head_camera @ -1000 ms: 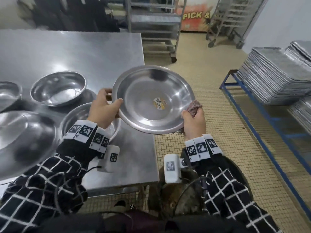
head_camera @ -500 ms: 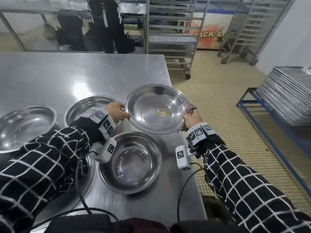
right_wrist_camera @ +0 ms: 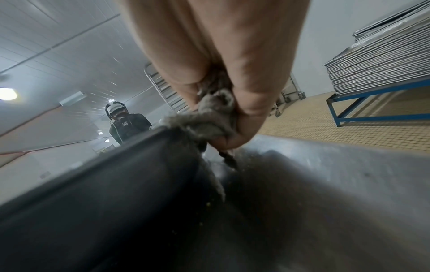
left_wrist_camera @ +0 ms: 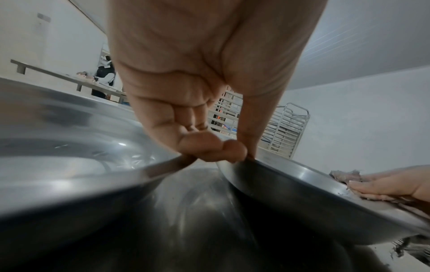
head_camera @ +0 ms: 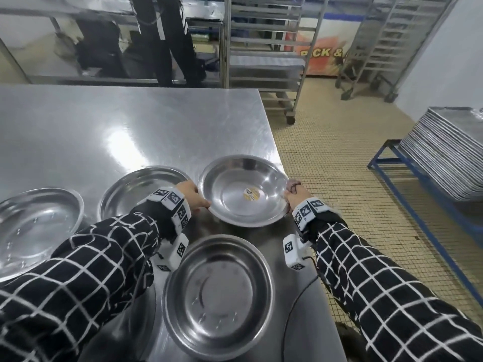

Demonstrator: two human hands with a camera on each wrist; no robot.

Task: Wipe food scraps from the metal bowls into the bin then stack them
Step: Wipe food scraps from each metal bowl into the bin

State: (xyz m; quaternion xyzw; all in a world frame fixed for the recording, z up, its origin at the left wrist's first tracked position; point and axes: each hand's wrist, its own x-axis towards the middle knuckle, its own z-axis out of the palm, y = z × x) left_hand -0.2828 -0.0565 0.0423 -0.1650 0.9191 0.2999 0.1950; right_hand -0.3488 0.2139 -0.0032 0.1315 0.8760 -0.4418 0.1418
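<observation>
A shallow metal bowl [head_camera: 243, 190] with a round sticker inside sits low at the right edge of the steel table [head_camera: 130, 131], slightly tilted. My left hand [head_camera: 194, 197] pinches its left rim between thumb and fingers; the pinch [left_wrist_camera: 223, 152] on the bowl [left_wrist_camera: 302, 193] is close in the left wrist view. My right hand [head_camera: 294, 193] grips a grey cloth [right_wrist_camera: 209, 117] against the right rim [right_wrist_camera: 116, 165]. I cannot tell if the bowl touches the table. Three more metal bowls lie close: one near me [head_camera: 218, 296], one left of the held bowl [head_camera: 141, 192], one far left [head_camera: 34, 226].
Wheeled tray racks [head_camera: 264, 61] stand beyond the table, and a person [head_camera: 162, 35] stands behind it. Stacked metal trays [head_camera: 449, 158] rest on a blue frame at right. Tiled floor runs along the table's right side. A dark shape [head_camera: 347, 335] shows by the near right corner.
Both hands have brought the sticker bowl from over the floor beside the table back over the tabletop and lowered it. My grips on the rim and the cloth stay the same.
</observation>
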